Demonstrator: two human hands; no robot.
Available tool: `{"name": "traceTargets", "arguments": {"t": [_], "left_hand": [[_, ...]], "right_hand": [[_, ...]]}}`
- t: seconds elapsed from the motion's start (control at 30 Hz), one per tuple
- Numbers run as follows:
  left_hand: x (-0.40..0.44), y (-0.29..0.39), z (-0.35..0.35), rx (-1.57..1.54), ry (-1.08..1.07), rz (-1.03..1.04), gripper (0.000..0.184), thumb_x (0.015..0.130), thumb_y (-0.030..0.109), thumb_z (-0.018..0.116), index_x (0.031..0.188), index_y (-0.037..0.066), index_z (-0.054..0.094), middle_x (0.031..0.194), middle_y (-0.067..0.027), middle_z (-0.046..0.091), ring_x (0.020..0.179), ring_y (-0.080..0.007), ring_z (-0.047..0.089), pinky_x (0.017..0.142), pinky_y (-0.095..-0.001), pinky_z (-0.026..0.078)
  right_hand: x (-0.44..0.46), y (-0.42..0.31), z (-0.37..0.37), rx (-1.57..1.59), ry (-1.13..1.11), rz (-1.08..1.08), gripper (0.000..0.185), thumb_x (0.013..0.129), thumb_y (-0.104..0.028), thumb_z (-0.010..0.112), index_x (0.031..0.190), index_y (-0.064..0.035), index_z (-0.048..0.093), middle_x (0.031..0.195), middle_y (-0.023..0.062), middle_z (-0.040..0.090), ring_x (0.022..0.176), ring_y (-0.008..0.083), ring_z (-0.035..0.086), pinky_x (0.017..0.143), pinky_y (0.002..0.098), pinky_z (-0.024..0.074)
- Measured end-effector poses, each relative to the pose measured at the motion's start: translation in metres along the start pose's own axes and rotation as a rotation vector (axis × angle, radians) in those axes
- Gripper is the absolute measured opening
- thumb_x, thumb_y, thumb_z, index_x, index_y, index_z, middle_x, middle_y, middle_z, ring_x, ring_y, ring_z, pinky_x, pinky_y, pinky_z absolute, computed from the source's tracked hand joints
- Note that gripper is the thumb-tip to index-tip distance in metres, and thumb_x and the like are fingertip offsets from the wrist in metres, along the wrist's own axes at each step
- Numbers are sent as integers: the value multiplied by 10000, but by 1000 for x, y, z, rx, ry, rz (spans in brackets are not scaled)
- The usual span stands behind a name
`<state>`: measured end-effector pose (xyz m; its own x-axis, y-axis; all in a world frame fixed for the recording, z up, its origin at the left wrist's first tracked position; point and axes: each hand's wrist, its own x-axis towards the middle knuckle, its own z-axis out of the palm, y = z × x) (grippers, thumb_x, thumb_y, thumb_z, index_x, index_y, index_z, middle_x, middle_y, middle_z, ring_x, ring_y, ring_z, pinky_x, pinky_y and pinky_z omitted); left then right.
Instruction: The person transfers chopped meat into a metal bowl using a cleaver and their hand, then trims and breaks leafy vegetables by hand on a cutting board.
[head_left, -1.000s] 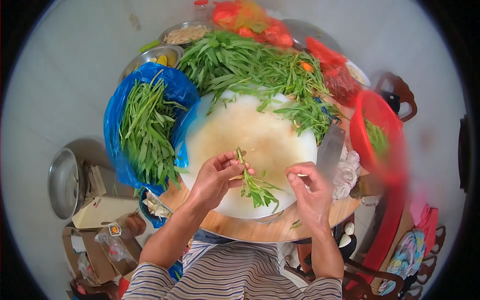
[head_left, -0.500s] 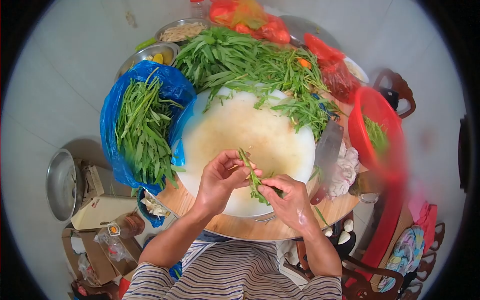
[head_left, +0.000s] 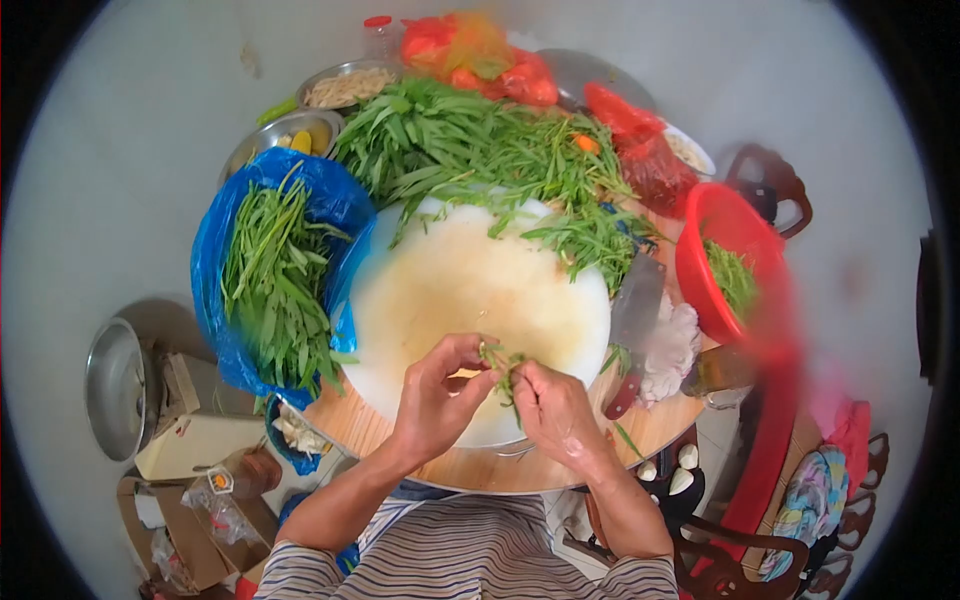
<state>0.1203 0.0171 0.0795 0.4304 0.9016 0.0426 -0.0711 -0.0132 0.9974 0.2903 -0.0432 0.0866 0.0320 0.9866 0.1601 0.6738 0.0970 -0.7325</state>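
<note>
The sprig (head_left: 506, 362) is held above the near part of the round white cutting board (head_left: 450, 285), between the person's two hands. The left hand (head_left: 437, 398) pinches one end of it between thumb and fingertips, the fingers curled; the right hand (head_left: 557, 412) has thumb and fingers pressed together on its other side, hiding part of the leaves.

The board lies on a wooden worktop (head_left: 335, 418). A large pile of leafy greens (head_left: 440, 140) lies along its far edge. To its left, a blue plastic bag (head_left: 208, 285) holds long green stalks (head_left: 275, 275). Just beside its right edge is a wide-bladed knife (head_left: 637, 300), handle toward the person, next to a pale bundle (head_left: 671, 352). Further right, a red basin (head_left: 697, 262) holds greens. Metal bowls (head_left: 325, 118) stand at the far left.
</note>
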Motion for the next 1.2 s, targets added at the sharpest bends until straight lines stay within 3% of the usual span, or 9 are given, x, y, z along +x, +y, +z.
{"name": "traceTargets", "arguments": {"t": [0.33, 0.47, 0.73, 0.8, 0.83, 0.87, 0.97, 1.07, 1.2], "left_hand": [[7, -8, -13, -34, 82, 179, 214, 918, -76, 670, 1117, -13, 625, 1052, -75, 708, 960, -138, 692, 795, -289, 602], [8, -7, -12, 247, 168, 587, 267, 833, -149, 673, 1059, -8, 652, 1007, -132, 728, 878, -221, 725, 737, -326, 604], [2, 10, -22, 394, 158, 895, 305, 798, -198, 682, 1037, -16, 625, 1003, -171, 718, 927, -287, 717, 795, -359, 580], [0, 10, -28, 221, 290, 581, 277, 845, -176, 656, 1068, -22, 601, 1040, -144, 692, 961, -238, 698, 824, -342, 581], [1, 8, -32, 223, 293, 580, 277, 845, -176, 656, 1068, -22, 601, 1040, -144, 692, 961, -238, 698, 824, -342, 581], [4, 3, -35, -12, 340, 459, 274, 870, -159, 652, 1100, -24, 590, 1052, -137, 691, 963, -213, 692, 842, -326, 581], [11, -6, -46, -233, 329, 330, 293, 907, -141, 630, 1161, -26, 540, 1085, -130, 670, 999, -203, 680, 881, -317, 583], [8, -8, -48, -267, 325, 251, 261, 903, -129, 642, 1123, -27, 548, 1071, -130, 654, 1032, -214, 671, 869, -336, 599], [8, -12, -56, -279, 297, 216, 255, 899, -124, 650, 1113, -22, 555, 1072, -129, 657, 1025, -217, 672, 854, -344, 612]], "right_hand": [[13, -4, 6, -72, -102, -51, 105, 986, -40, 503, 1060, 34, 508, 916, 252, 627, 811, 466, 636, 698, 532, 496], [27, -13, 10, 124, -134, 88, 94, 974, -19, 505, 1048, 38, 497, 914, 263, 621, 765, 458, 629, 679, 510, 516], [67, 3, 17, 592, -71, 314, 168, 1064, -92, 422, 1125, -23, 562, 785, 26, 529, 568, 131, 562, 470, 306, 478], [88, 22, -13, 478, -27, 363, 199, 1018, -128, 524, 1177, -14, 560, 810, 100, 584, 723, 176, 617, 617, 344, 515], [102, 41, -26, 98, 180, 82, 225, 1039, -210, 517, 1172, -38, 575, 854, 173, 632, 749, 267, 644, 659, 391, 516], [114, 10, -62, -96, 131, 251, 330, 1021, -271, 562, 1207, 1, 563, 957, 256, 671, 864, 361, 682, 762, 464, 523], [145, 72, -87, -478, 269, 114, 556, 930, -381, 691, 1261, 40, 543, 1037, 276, 692, 982, 384, 698, 847, 495, 532], [173, 125, -102, -711, -76, 307, 1028, 687, -567, 853, 1377, 87, 462, 1207, 301, 664, 1129, 428, 655, 953, 472, 531], [205, 182, -120, -591, -348, 402, 1186, 701, -650, 836, 1462, 132, 368, 1422, 332, 508, 1319, 387, 532, 1088, 421, 435]]}}
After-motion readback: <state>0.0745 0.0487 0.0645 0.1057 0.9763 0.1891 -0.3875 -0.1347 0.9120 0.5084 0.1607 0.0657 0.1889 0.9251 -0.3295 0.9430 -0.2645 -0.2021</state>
